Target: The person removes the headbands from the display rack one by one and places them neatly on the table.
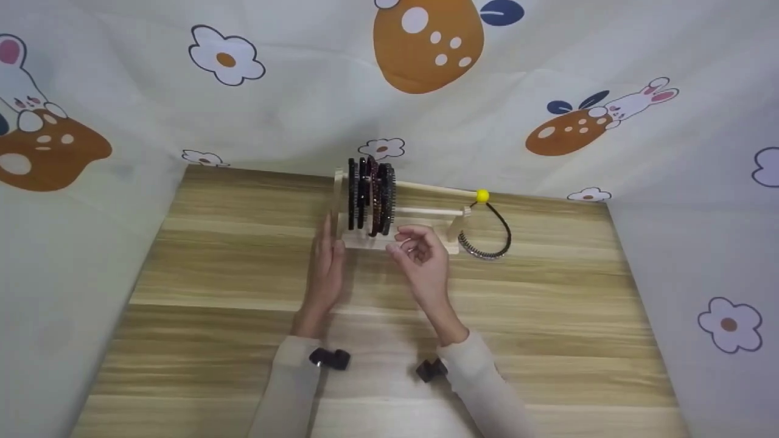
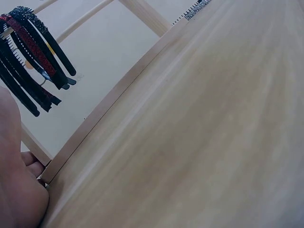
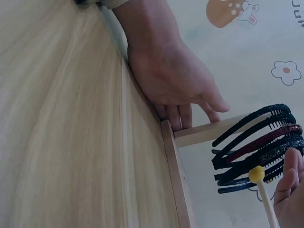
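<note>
Head view shows a wooden rack [image 1: 363, 241] on the tabletop [image 1: 231, 274], with a bunch of dark and red headbands [image 1: 374, 201] hung together on its upper rod [image 1: 435, 188], nearer the left end; a yellow ball [image 1: 482, 196] caps the rod's right end. Just beside that end is a single black headband [image 1: 487, 255]. The hands are apart: the left hand [image 1: 325, 274] rests straight-fingered against the rack's left end, and the right hand [image 1: 426, 261], empty, curves loosely near the bunch. Dark lettering [image 3: 298, 12] on the patterned cloth [image 3: 237, 57], cut off in the right wrist view, is illegible.
</note>
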`<state>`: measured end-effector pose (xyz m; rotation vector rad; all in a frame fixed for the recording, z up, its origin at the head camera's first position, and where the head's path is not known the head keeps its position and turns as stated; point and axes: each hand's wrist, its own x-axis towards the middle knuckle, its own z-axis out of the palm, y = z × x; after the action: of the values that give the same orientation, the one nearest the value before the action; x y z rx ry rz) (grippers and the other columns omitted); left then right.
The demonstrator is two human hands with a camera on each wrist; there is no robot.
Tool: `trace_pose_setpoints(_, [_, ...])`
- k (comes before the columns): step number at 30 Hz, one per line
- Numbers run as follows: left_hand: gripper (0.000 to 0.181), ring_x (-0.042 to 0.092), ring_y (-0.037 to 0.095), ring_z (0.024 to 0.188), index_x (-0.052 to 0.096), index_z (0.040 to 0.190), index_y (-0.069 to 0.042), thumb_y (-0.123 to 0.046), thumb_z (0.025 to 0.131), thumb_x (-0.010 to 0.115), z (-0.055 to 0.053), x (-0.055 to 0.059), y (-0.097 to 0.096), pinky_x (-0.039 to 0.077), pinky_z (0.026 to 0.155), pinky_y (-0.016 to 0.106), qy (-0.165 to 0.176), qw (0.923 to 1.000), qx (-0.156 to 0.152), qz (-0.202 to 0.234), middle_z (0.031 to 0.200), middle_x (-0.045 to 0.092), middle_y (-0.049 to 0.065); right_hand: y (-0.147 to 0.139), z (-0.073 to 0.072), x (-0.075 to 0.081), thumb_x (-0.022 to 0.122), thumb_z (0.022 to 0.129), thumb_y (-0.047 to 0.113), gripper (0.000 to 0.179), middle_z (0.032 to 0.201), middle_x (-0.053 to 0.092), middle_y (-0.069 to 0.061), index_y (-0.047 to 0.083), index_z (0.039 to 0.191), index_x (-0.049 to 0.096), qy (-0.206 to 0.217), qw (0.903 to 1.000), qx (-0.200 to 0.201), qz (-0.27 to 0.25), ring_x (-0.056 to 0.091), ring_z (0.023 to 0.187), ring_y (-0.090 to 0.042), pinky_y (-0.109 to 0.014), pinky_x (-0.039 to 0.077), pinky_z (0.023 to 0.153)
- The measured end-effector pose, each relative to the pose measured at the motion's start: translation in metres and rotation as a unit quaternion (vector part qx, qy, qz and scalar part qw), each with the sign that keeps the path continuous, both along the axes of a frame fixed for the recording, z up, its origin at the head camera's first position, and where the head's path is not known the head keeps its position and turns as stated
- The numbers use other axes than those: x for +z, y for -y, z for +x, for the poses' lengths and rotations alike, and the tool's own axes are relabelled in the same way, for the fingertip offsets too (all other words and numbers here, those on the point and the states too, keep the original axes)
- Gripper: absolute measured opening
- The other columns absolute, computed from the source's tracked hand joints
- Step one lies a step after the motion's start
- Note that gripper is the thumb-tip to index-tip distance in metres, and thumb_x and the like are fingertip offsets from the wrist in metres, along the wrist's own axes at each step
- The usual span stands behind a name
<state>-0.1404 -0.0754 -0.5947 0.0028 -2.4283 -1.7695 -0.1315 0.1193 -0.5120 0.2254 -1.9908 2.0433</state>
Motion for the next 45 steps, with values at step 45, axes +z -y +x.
trace_pose_setpoints(45, [0.081,0.018,0.049,0.167,0.018,0.179,-0.012,-0.063,0.118,0.031,-0.002,-0.002,0.0,0.013,0.13,0.079,-0.029,0.9993,0.005,0.023,0.184,0.016,0.021,0.023,-0.032,0.025,0.081,0.093,-0.005,0.043,0.109,0.075,-0.011,-0.008,0.133,0.069,0.058,0.9975,-0.027,-0.031,0.066,0.085,-0.014,-0.023,0.059,0.076])
